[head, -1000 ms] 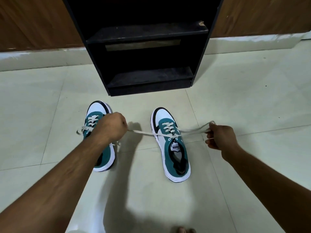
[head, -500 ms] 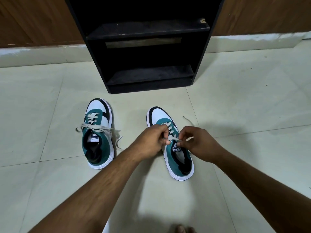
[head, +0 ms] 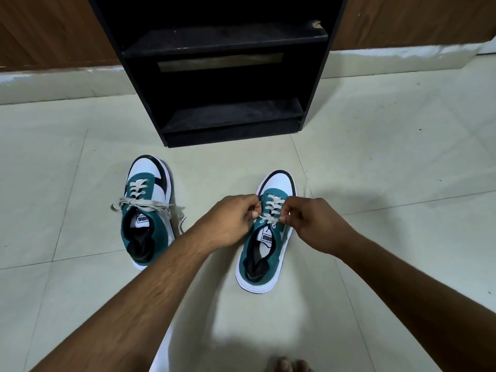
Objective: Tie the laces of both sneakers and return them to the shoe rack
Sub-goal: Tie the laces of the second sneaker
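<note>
Two teal, white and black sneakers stand on the pale tiled floor, toes toward a black shoe rack (head: 228, 119). The left sneaker (head: 147, 210) has its beige laces tied in a bow across the tongue. The right sneaker (head: 267, 237) lies between my hands. My left hand (head: 230, 218) pinches one end of its beige lace (head: 269, 217) at the shoe's left side. On the right side, my right hand (head: 308, 221) pinches the other end. The lace runs short and taut between the two hands above the tongue.
The shoe rack's lower shelf (head: 230, 115) and upper shelf (head: 222, 37) hold nothing. Brown wall panels (head: 48, 30) with a white skirting run behind it. Toes of a bare foot (head: 290, 365) show at the bottom edge.
A second ago my hands were spread wide, pulling the right sneaker's lace ends apart. They have come together over the right sneaker and now pinch the lace close to its eyelets.
</note>
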